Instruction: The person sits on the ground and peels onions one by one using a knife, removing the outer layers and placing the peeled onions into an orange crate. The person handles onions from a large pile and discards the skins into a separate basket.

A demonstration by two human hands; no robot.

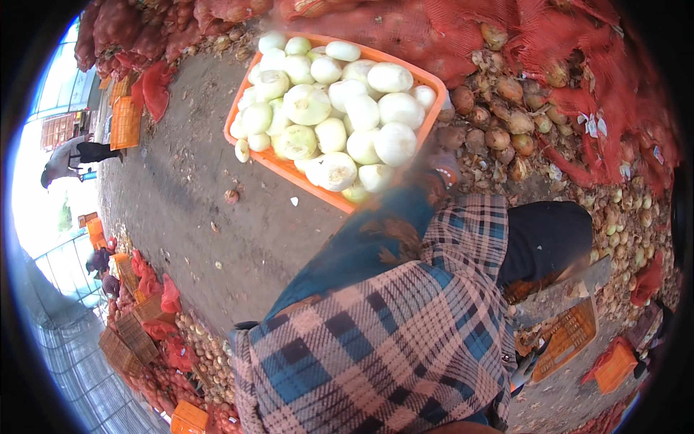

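Observation:
My left arm, in a dirt-marked teal sleeve (347, 249), reaches forward across the near right side of an orange plastic crate (306, 182). At its end my left hand (443, 161) is blurred beside the crate's right edge, with a beaded bracelet (448, 177) at the wrist. Its fingers do not show clearly, so I cannot tell whether they grip the crate. Peeled white onions (307, 104) fill the crate to above its rim; one small onion (242, 151) sits at the left corner, outside the rim. My right hand is out of view.
Loose unpeeled onions (509, 127) and red mesh sacks (585, 103) lie to the right. Low behind my dark-trousered leg (547, 233) are a board (564, 295) and an orange crate (569, 336). Far left, a bent person (65, 160) is near another crate (126, 122).

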